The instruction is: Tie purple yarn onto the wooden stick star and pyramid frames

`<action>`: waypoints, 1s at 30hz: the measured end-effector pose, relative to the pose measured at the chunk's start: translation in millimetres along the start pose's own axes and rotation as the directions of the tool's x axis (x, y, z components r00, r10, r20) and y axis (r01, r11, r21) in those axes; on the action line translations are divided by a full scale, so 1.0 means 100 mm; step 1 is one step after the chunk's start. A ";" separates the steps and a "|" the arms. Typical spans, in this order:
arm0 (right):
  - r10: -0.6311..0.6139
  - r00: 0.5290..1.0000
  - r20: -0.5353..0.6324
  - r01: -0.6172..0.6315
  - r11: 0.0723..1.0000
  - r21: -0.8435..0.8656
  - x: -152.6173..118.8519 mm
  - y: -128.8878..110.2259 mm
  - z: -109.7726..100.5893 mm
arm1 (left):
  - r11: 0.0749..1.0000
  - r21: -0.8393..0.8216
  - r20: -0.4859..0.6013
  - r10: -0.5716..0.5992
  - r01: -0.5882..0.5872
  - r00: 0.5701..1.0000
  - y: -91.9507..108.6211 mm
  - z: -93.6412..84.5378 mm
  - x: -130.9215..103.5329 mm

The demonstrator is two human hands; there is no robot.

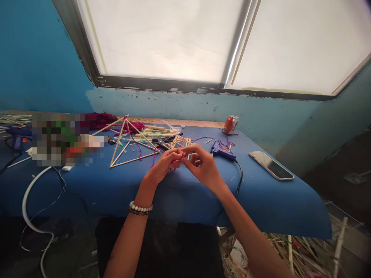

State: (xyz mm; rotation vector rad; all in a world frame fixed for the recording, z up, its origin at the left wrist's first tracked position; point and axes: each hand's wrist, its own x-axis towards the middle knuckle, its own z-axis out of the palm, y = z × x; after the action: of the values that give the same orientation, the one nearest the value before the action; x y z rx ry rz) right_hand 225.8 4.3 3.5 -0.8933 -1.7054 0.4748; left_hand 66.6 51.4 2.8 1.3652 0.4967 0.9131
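Observation:
My left hand and my right hand meet above the front of the blue table. Fingertips of both pinch a thin dark red or purple yarn, partly hidden by the fingers. Just behind them lies a small frame of wooden sticks. A larger triangular stick frame stands to the left, with purple yarn tied at its top and hanging down. Black-handled pliers rest between the two frames.
A blue glue gun with a black cord, a phone and an orange can are on the right. Purple yarn and sticks lie at the back. A blurred patch covers the left; a white cable hangs at the table's front.

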 end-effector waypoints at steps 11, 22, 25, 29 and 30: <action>-0.182 0.967 0.178 0.215 0.960 -0.182 0.08 0.01 -0.28 | 0.998 0.066 0.115 -0.016 0.008 0.993 0.02 0.02 -0.03; 0.313 0.890 0.332 -0.368 0.923 0.115 0.11 0.01 -0.37 | 0.906 0.339 -0.026 0.277 -0.252 0.961 -0.12 0.10 -0.03; 0.341 0.897 0.281 -0.382 0.918 0.104 0.11 -0.03 -0.36 | 0.897 0.360 -0.040 0.290 -0.257 0.956 -0.15 0.08 0.00; 0.096 0.995 0.009 -0.095 0.991 -0.097 0.03 -0.05 -0.31 | 0.919 0.317 -0.055 0.265 -0.235 0.963 -0.13 0.07 0.03; -0.003 1.000 -0.003 0.003 0.982 -0.189 0.01 -0.04 -0.30 | 0.928 0.297 -0.055 0.254 -0.227 0.966 -0.12 0.07 0.03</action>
State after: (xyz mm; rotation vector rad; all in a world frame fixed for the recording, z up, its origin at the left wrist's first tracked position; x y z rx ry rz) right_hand 252.9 -1.0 16.6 -1.0268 -1.7701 0.3122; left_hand 76.8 50.1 -6.5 1.6812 0.5574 1.1419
